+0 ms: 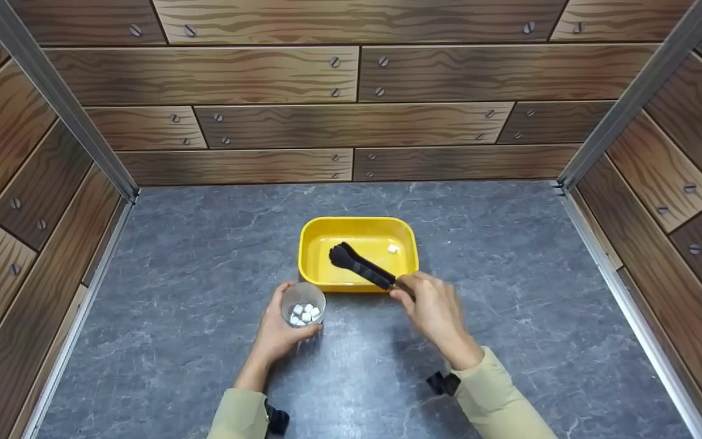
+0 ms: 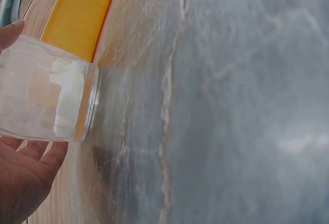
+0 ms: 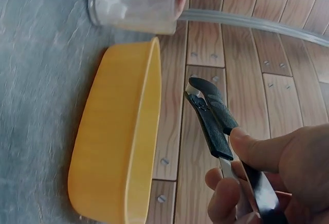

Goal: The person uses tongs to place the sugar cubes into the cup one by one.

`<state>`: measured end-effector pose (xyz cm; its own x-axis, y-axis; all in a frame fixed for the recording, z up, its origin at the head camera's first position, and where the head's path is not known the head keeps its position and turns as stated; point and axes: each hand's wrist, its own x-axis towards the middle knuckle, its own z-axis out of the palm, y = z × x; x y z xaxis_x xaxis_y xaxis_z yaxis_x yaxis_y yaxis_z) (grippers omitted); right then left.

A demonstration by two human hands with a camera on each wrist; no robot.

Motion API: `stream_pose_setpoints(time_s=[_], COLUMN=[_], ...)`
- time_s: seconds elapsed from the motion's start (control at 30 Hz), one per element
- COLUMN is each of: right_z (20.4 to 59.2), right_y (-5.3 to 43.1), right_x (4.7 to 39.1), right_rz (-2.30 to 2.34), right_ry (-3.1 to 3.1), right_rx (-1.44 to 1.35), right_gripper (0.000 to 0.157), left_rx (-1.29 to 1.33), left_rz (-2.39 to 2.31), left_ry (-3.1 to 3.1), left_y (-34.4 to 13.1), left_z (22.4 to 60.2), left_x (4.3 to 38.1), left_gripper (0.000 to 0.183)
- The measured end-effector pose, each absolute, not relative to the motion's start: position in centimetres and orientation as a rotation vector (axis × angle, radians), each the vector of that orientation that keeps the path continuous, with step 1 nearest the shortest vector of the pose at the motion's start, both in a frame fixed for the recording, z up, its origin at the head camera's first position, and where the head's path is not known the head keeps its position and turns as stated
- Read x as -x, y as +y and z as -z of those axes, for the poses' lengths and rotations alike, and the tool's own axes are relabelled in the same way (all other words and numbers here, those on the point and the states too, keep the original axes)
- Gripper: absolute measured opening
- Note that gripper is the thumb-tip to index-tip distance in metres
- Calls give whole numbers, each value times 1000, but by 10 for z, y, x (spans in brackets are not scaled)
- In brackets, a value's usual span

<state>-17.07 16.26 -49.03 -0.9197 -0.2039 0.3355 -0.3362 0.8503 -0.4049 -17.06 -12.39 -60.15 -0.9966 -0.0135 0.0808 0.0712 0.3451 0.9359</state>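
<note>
My left hand [image 1: 276,332] grips a clear plastic cup [image 2: 31,75] around its side. Several white cubes [image 1: 304,314] lie at the bottom of the cup. The right hand [image 1: 438,305] holds black-tipped tongs [image 1: 363,268] with metal handles, thumb on one side and fingers on the other. Between the tong tips, in the right wrist view, a small white cube [image 3: 192,90] is pinched. The tongs reach over a yellow rectangular tub [image 1: 305,244], above its rim. One white cube [image 1: 392,249] lies inside the tub at its right. The cup is just in front of the tub's left corner.
The tub stands on a grey marbled surface [image 1: 174,274]. Wood-patterned panels [image 1: 278,73] form walls at the back and both sides, joined by metal strips [image 1: 622,305].
</note>
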Motion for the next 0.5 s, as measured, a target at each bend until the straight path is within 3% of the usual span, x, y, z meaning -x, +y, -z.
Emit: stream_pose_setpoints(time_s=[0.27, 0.5], right_z=[487, 493], right_y=[152, 147], right_x=[156, 151], right_rz=[-723, -720], right_ry=[-2738, -2759], right_rx=[-556, -693], right_gripper=[11, 22], left_rx=[63, 76], left_rz=[1751, 1745], left_ry=[-2520, -2520], left_y=[-124, -125], left_z=[603, 602], left_x=[171, 170], left_gripper=[100, 98])
